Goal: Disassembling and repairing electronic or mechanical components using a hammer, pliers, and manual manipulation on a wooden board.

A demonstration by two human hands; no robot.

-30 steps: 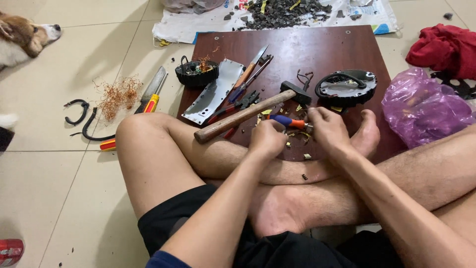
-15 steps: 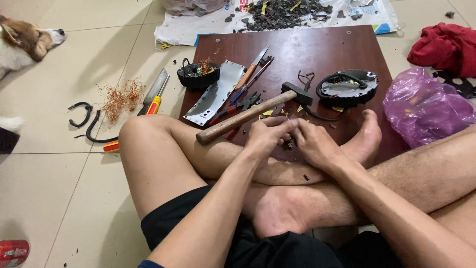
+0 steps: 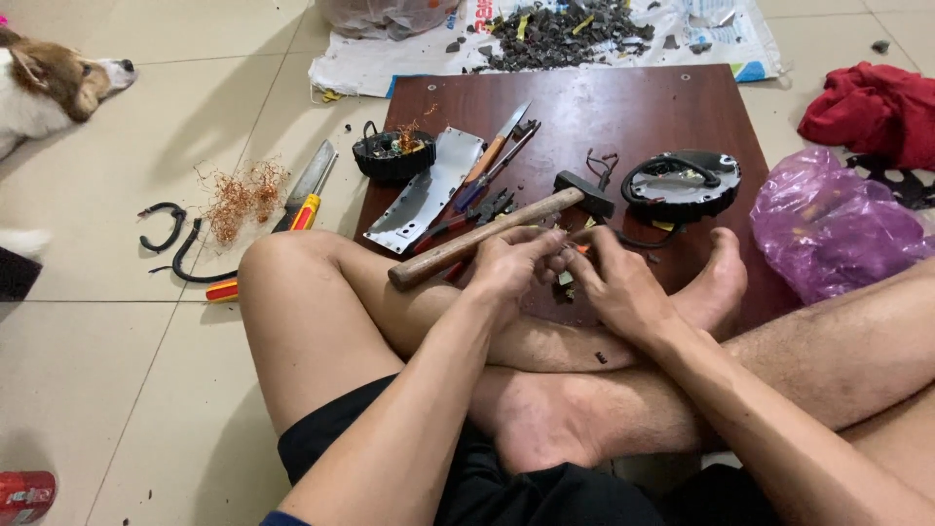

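Note:
I sit cross-legged on the floor in front of a brown wooden board [image 3: 623, 107]. My left hand [image 3: 508, 265] and my right hand [image 3: 614, 282] meet over its near edge, above my shin. Their fingertips pinch a small dark part [image 3: 565, 278] with a bit of orange showing; most of it is hidden by my fingers. A wooden-handled hammer [image 3: 487, 236] lies just beyond my left hand, its black head [image 3: 584, 193] on the board. A round black motor housing [image 3: 682, 185] sits past my right hand.
On the board lie a silver metal plate [image 3: 429, 190], hand tools [image 3: 487, 170] and a black round piece with copper winding [image 3: 392, 156]. Copper wire [image 3: 243, 190], a yellow-handled blade [image 3: 297, 200] and a dog [image 3: 49, 88] are at left. A purple bag [image 3: 828, 224] and red cloth [image 3: 872, 107] are at right.
My two hands have drawn together and now touch at the fingertips. The orange-and-blue handled tool seen by my right hand earlier is covered now. The hammer has not moved.

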